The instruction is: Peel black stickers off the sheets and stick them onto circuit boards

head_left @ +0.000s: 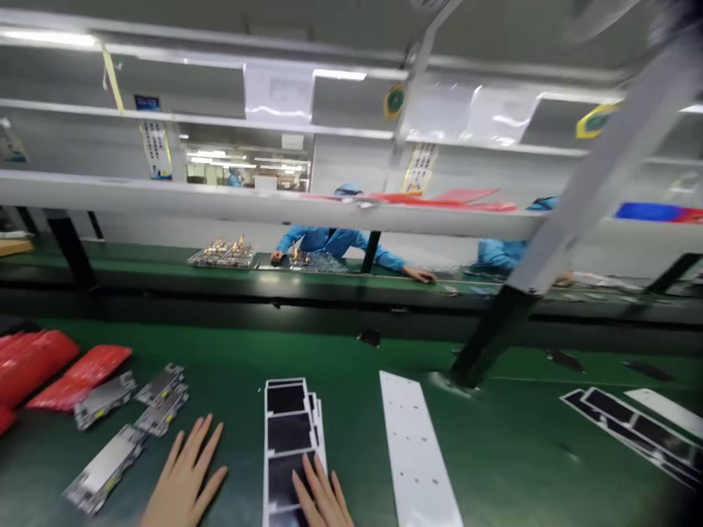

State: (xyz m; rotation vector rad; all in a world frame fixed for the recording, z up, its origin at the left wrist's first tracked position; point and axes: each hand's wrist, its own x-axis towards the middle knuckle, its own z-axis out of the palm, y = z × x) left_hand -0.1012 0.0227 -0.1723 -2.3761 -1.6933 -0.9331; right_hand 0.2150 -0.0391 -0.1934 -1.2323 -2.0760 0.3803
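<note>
My left hand [184, 476] is open, fingers spread, over the green tabletop [231, 366]. Just beyond and left of it lie several flat metal parts [110, 465] with small yellow marks. My right hand [324, 498] has its fingers stretched out on the lower part of a white sheet with black rectangular stickers [289, 433]. More such sheets show beneath that one at its right edge. To the right of this hand lies a long white strip [418, 446] with rows of small dark holes or dots. Both wrists are outside the view.
Red plastic bags [38, 366] lie at the left. More black-and-white sheets [640, 428] are on the right. A slanted post [576, 183] rises from the table. Across a far bench, a person in blue [343, 241] sits by a tray of parts [225, 252]; another sits farther right.
</note>
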